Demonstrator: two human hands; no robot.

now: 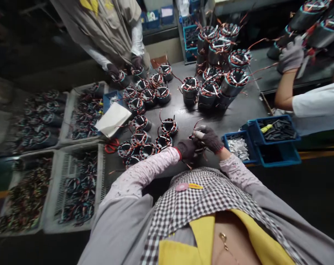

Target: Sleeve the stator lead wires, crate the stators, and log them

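Brown-gloved left hand (187, 148) and right hand (209, 138) gripped a wire coil (199, 151) at center frame. Blue bins (281, 162) sat at middle right.

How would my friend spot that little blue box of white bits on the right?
Find the dark grey worktable, then the camera wearer's dark-gloved right hand at its near edge. Just right of that hand sits a small blue plastic box. Unlike the neighbouring blue box of black pieces, this one holds a heap of white pieces.
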